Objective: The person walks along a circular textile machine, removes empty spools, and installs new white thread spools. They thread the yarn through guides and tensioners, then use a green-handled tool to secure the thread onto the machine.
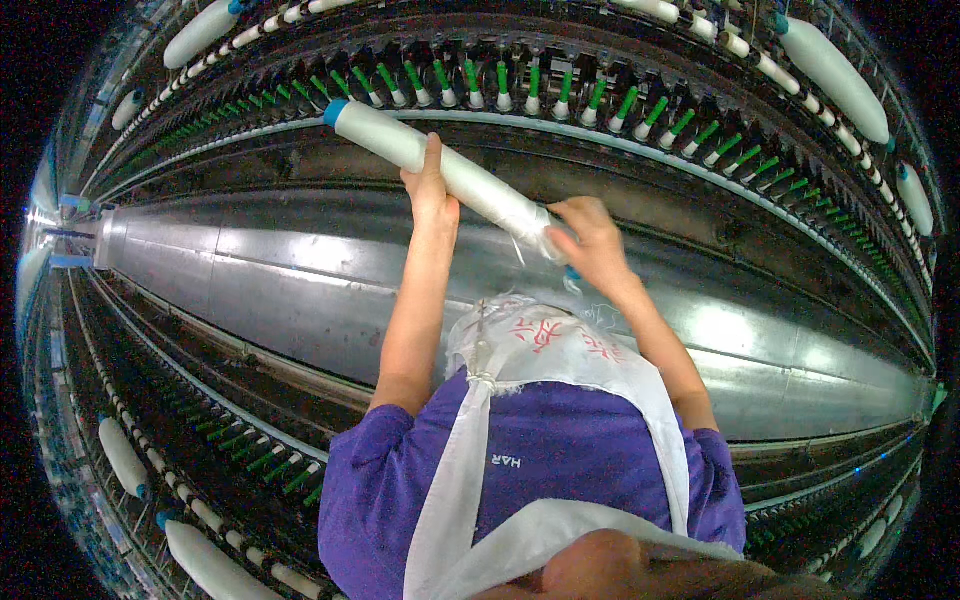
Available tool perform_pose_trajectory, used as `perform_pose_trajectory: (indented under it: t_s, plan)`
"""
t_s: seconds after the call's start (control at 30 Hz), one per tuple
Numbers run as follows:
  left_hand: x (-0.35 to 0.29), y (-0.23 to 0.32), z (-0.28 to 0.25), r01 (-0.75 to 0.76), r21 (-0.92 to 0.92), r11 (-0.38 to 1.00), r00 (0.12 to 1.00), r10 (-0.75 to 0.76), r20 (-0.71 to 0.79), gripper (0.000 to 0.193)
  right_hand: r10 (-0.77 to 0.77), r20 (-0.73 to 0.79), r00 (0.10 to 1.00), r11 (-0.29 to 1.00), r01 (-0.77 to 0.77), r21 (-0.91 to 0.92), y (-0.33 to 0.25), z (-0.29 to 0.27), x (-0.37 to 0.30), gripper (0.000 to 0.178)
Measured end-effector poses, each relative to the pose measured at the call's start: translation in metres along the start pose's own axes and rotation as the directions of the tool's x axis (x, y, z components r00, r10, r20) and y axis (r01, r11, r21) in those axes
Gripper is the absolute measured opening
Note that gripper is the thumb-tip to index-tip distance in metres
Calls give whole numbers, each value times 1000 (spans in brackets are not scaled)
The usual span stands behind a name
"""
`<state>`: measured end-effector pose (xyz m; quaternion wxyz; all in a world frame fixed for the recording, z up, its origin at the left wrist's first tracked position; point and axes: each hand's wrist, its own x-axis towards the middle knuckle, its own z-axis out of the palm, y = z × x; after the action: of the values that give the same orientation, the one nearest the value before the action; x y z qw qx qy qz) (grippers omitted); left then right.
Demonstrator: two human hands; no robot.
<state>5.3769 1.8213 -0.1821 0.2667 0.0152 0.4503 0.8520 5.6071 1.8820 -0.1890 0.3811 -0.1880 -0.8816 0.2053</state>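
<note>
A long white roving bobbin [490,193] with blue ends lies slantwise in front of me, its far end up and to the left. My left hand [431,190] is closed around it near the middle, thumb along the top. At the lower right end, my right hand [592,238] is slightly blurred, its fingers curled against the wound roving. A loose strand [519,250] hangs from the bobbin near that hand. Below it, wispy fibres show above my white apron [560,345].
Ahead, a spinning frame carries a row of green spindle tubes [504,85] with white bases. White roving bobbins [835,80] hang above it. A similar frame with green tubes [265,460] stands behind me. The shiny metal aisle floor [300,250] runs left and right between them.
</note>
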Motion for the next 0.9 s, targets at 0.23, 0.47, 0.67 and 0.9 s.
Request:
perform_pose_trajectory:
  t_s: [0.23,0.47,0.67,0.9]
  plan:
    - [-1,-10,5,98,-91,991,995,-94,42,64,-212,31,977,967,214,-137,-18,28,14,14]
    - [6,-9,-7,234,-185,955,971,-238,-4,59,-117,221,968,988,137,-76,-2,51,-38,11]
    - [4,0,-10,255,-265,930,965,-264,5,63,596,500,628,-299,-404,865,61,9,-18,12]
    - [-1,3,-7,291,-237,927,956,-289,46,58,307,351,885,-409,-210,888,24,-64,21,16]
